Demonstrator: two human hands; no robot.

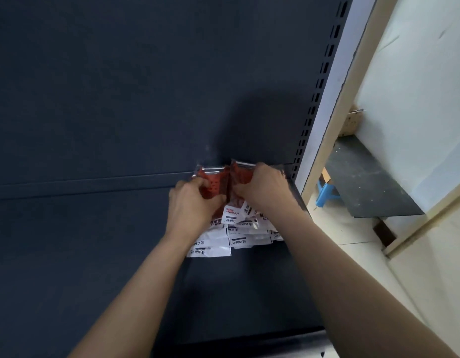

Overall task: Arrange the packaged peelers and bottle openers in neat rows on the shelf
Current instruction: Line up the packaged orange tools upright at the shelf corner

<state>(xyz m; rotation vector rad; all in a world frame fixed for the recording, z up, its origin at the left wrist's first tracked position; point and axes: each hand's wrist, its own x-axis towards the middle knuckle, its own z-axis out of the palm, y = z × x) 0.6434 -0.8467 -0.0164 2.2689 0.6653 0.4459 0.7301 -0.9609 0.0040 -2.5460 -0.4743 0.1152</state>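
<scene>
Curling left grip (195, 205): we're clamped on a red packet (214, 186)
Right grip (265, 189): pinching the next red packet (239, 175)
White packets (216, 241): just below both grips

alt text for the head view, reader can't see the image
Two bare hands, the left hand and the right hand, each grip red-and-white packets near the back right corner of a dark shelf, with more packets overlapping in rows toward the viewer. Pale floor shows at right.

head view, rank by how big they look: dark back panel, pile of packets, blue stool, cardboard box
1. dark back panel
2. pile of packets
3. blue stool and cardboard box: look alike, both partly hidden
</scene>
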